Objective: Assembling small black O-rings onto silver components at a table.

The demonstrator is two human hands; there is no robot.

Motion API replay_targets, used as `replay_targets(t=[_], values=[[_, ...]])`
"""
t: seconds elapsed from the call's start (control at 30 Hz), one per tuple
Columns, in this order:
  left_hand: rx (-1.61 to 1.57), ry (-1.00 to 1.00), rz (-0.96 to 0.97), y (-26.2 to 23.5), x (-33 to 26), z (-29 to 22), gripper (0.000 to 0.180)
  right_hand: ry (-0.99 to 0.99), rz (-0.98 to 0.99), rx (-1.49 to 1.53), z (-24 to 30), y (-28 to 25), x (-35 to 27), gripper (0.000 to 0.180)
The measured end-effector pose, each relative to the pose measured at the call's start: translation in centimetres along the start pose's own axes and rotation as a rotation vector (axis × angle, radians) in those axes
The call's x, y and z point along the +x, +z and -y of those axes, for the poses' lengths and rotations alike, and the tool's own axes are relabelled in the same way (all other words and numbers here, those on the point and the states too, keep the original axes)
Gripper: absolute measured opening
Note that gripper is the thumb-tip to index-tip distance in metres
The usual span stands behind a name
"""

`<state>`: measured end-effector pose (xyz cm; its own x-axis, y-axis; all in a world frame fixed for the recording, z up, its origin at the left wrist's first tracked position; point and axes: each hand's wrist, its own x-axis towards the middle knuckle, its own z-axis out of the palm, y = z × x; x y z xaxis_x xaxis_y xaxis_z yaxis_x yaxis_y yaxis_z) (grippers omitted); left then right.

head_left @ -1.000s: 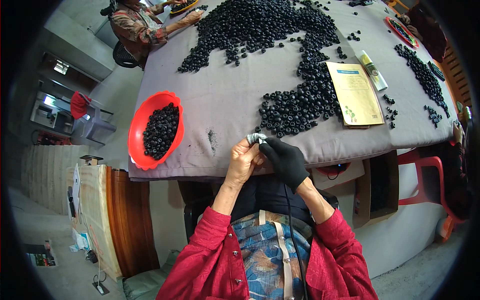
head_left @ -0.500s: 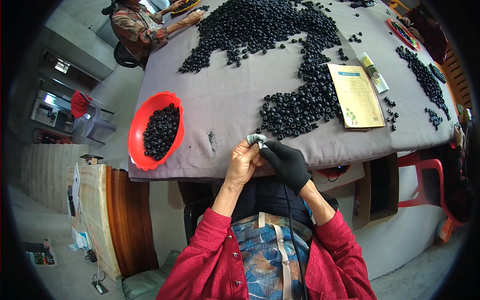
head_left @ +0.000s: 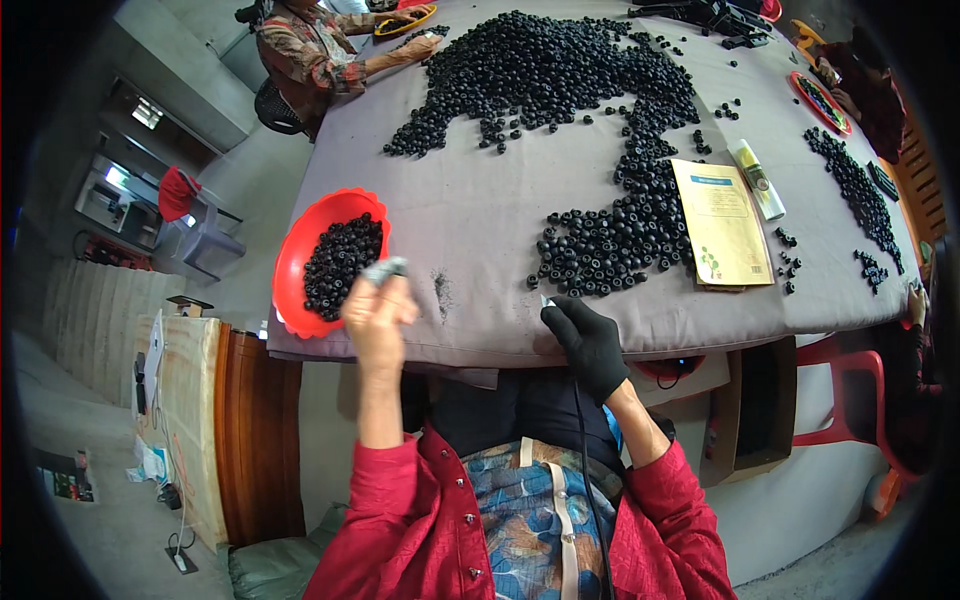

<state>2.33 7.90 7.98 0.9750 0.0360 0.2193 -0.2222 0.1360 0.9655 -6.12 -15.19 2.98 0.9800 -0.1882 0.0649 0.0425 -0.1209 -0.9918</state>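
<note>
My left hand (head_left: 378, 315), a grey wrapping on one finger, is blurred beside the right rim of the red scalloped bowl (head_left: 287, 265). Whether it holds anything is too smeared to tell. Small black ring-like pieces (head_left: 342, 262) fill much of the bowl. My right hand (head_left: 590, 345), in a black glove, is closed at the table's near edge. Between its thumb and finger pokes the pale tip of a small blade-like tool (head_left: 547, 301); the rest is hidden. Loose black pieces (head_left: 610, 245) lie just beyond that hand.
A large heap of black pieces (head_left: 540, 75) covers the far middle of the cloth-covered table (head_left: 470, 190). Right of it lie a yellow packet (head_left: 725, 225) and a white tube (head_left: 757, 180). A co-worker's hand (head_left: 415, 48) rests at the far left. A red chair (head_left: 850, 370) stands right.
My hands have come apart. The left moved left to the red bowl, while the gloved right hand stayed near the table edge with the small tool. The view shifted slightly.
</note>
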Motion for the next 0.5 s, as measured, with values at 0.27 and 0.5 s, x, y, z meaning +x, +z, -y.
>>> replay_targets(t=[0.27, 0.5], values=[[0.743, 0.245, -0.098, -3.1, 2.4, -0.8, 0.012, 0.153, -0.038, 0.123, 0.0, -0.3, 0.4, 0.031], [0.699, 0.161, 0.344, 7.5, -1.4, 5.4, 0.014, 0.138, -0.037, 0.135, 0.0, 0.0, 0.4, 0.026]])
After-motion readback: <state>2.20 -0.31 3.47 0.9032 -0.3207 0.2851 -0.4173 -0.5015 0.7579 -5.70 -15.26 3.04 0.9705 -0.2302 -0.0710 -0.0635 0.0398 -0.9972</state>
